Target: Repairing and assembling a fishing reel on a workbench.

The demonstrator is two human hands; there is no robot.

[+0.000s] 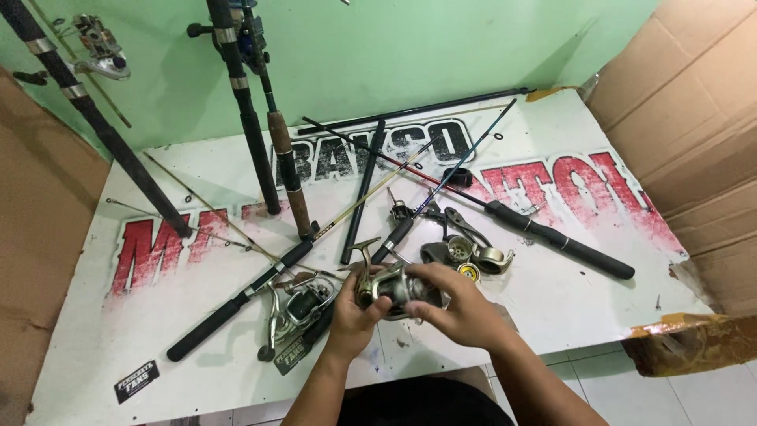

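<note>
Head view: both hands are meeting low in the centre, over the near edge of the white board (95, 355). Left hand (352, 314) is curling round the left side of a silver reel (392, 285), fingers closed on its body. Right hand (457, 304) is gripping the same reel from the right, fingers wrapping over the top. Reel is sitting just above the board, between the 2 palms, its handle sticking up to the left. 2nd reel (296, 309) is lying just left of the left hand, mounted on a black-handled rod (236, 302). Loose reel parts (467, 254) are lying just beyond the hands. Another rod (552, 237) is lying off to the right, well apart. 3 rods (248, 118) are leaning against the green wall (378, 55).
</note>
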